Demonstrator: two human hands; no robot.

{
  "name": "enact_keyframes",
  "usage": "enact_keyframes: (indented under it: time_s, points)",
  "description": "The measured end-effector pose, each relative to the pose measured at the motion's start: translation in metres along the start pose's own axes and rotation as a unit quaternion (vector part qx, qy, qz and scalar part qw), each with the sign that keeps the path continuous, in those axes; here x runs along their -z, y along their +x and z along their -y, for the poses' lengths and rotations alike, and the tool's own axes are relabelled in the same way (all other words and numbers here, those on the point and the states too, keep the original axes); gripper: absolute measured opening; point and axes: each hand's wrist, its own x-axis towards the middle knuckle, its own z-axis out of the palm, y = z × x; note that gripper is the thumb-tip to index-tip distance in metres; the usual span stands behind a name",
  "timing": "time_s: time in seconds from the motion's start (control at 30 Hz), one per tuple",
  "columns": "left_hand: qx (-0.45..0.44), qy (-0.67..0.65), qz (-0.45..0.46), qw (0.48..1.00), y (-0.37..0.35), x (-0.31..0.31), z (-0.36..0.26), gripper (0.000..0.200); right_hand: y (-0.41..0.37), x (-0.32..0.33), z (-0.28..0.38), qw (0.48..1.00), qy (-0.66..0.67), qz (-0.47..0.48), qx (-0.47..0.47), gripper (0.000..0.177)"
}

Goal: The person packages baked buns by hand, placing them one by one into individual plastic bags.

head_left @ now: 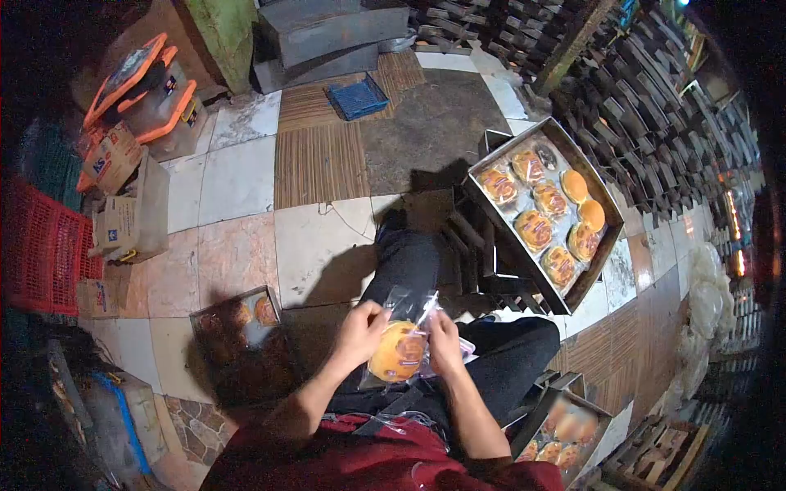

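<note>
A round golden bun (398, 352) with brown markings lies inside a clear plastic bag (415, 304) above my lap. My left hand (363, 331) pinches the bag's upper left edge, its fingers closed. On the other side, my right hand (444, 340) has its fingers closed on the bag's upper right edge. The bag's top part, between both hands, shows no bun in it. Some clear plastic (393, 421) rests on my lap, below the bagged bun.
To the right, a raised metal tray (536, 258) holds several buns. Another bun tray (591, 446) is at the lower right, a darker one (278, 327) at the lower left. Beyond are a blue basket (357, 98), a red crate (49, 250) and orange-lidded boxes (176, 127).
</note>
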Motion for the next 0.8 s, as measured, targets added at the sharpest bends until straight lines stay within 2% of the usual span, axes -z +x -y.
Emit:
enact_keyframes:
  time_s: [0.03, 0.07, 0.1, 0.13, 0.17, 0.2, 0.23, 0.3, 0.33, 0.37, 0.4, 0.47, 0.5, 0.53, 0.57, 0.6, 0.63, 0.67, 0.7, 0.73, 0.77, 0.8]
  points:
    - [-0.005, -0.002, 0.001, 1.0, -0.002, -0.001, -0.01, 0.022, 0.014, 0.006, -0.004, 0.999, -0.021, 0.03, 0.005, 0.019]
    - [-0.106, 0.0, -0.037, 0.994, -0.003, -0.001, -0.018, 0.019, 0.001, -0.007, 0.025, 0.999, -0.027, -0.001, 0.038, 0.022]
    - [-0.205, 0.002, -0.074, 0.976, -0.006, 0.0, -0.029, 0.017, -0.025, -0.018, 0.066, 0.991, -0.105, -0.035, 0.068, 0.02]
    - [-0.277, 0.01, -0.095, 0.956, -0.015, 0.004, -0.042, 0.015, -0.046, -0.021, 0.085, 0.982, -0.123, -0.044, 0.134, 0.018]
    - [-0.277, 0.011, -0.09, 0.957, -0.023, 0.007, -0.052, 0.015, -0.062, -0.019, 0.092, 0.969, -0.14, -0.054, 0.197, 0.016]
    - [-0.314, -0.002, -0.091, 0.945, -0.03, 0.009, -0.06, 0.014, -0.069, -0.012, 0.091, 0.928, -0.204, -0.034, 0.309, 0.013]
    - [-0.352, -0.016, -0.091, 0.931, -0.032, 0.009, -0.064, 0.014, -0.076, -0.018, 0.091, 0.923, -0.184, -0.049, 0.333, 0.012]
    - [-0.272, -0.052, -0.103, 0.956, -0.019, -0.001, -0.034, 0.009, -0.064, -0.013, 0.066, 0.939, -0.209, -0.085, 0.261, 0.014]
    - [-0.221, -0.08, -0.095, 0.967, -0.022, -0.002, -0.027, 0.009, -0.063, -0.008, 0.059, 0.993, -0.041, -0.079, 0.079, 0.016]
    - [-0.174, -0.107, -0.091, 0.975, -0.025, 0.0, -0.02, 0.008, -0.073, -0.013, 0.074, 0.979, -0.099, -0.132, 0.123, 0.018]
    - [-0.2, -0.11, -0.09, 0.97, -0.032, 0.002, -0.017, 0.007, -0.075, -0.011, 0.071, 0.982, -0.048, -0.125, 0.136, 0.018]
    - [-0.181, -0.127, -0.051, 0.974, -0.035, 0.001, -0.015, 0.005, -0.079, -0.006, 0.057, 0.983, 0.008, -0.114, 0.147, 0.019]
    - [-0.162, -0.129, -0.022, 0.978, -0.031, -0.001, -0.019, 0.006, -0.07, -0.004, 0.056, 0.978, -0.062, -0.096, 0.177, 0.019]
    - [-0.145, -0.073, -0.025, 0.986, -0.022, 0.0, -0.031, 0.008, -0.059, -0.008, 0.065, 0.974, -0.119, -0.09, 0.17, 0.021]
    - [-0.202, -0.069, -0.058, 0.975, -0.008, -0.002, -0.037, 0.01, -0.044, -0.01, 0.076, 0.967, -0.178, -0.084, 0.161, 0.023]
    - [-0.159, -0.155, -0.096, 0.97, 0.007, 0.002, -0.045, 0.013, -0.024, -0.006, 0.079, 0.915, -0.281, -0.104, 0.269, 0.028]
    - [-0.107, -0.24, -0.13, 0.956, 0.015, 0.008, -0.053, 0.015, -0.017, -0.01, 0.098, 0.934, -0.151, -0.159, 0.283, 0.031]
    - [-0.181, -0.203, -0.146, 0.951, 0.016, 0.016, -0.059, 0.014, -0.029, -0.007, 0.102, 0.939, -0.152, -0.154, 0.266, 0.031]
    - [-0.194, -0.206, -0.149, 0.948, 0.017, 0.012, -0.058, 0.014, -0.029, -0.003, 0.111, 0.941, -0.153, -0.144, 0.266, 0.031]
    - [-0.182, -0.266, -0.155, 0.934, 0.009, 0.003, -0.042, 0.015, -0.03, 0.003, 0.093, 0.962, -0.096, -0.121, 0.224, 0.03]
    - [-0.156, -0.323, -0.157, 0.92, -0.007, -0.007, -0.021, 0.016, -0.04, 0.004, 0.085, 0.974, -0.101, -0.107, 0.173, 0.032]
    - [-0.074, -0.343, -0.164, 0.922, -0.017, -0.013, -0.004, 0.017, -0.037, 0.016, 0.043, 0.974, -0.138, -0.105, 0.147, 0.036]
